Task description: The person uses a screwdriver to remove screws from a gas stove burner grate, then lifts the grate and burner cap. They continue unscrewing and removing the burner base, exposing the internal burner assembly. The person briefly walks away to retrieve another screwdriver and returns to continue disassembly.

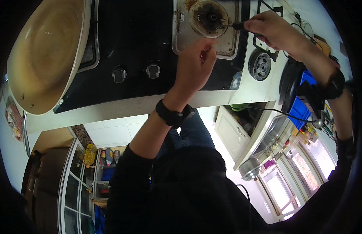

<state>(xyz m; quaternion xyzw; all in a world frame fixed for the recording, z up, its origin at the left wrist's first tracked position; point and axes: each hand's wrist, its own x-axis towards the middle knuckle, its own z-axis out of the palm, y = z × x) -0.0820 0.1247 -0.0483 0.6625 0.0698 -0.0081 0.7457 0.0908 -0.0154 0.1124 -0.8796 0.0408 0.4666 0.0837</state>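
My right hand (272, 31) grips a screwdriver by its dark handle (240, 26). Its thin metal shaft points left and reaches over the stained round gas burner base (196, 24). The burner base sits in a worn, dirty square metal drip tray (228, 50) on a black gas cooktop (136, 39). At the near rim of the burner base, my left hand (194, 64) has its fingers curled and thumb drawn in. Anything between those fingertips is hidden. A round dark burner part (260, 65) lies on the white counter right of the cooktop.
A big light-brown pan (48, 50) covers the cooktop's left side. Two control knobs (153, 71) stand near the front edge. A black pan support (277, 54), a cable (276, 110) and a blue bin (300, 113) are at the right. Below, a cabinet door (232, 134) hangs open.
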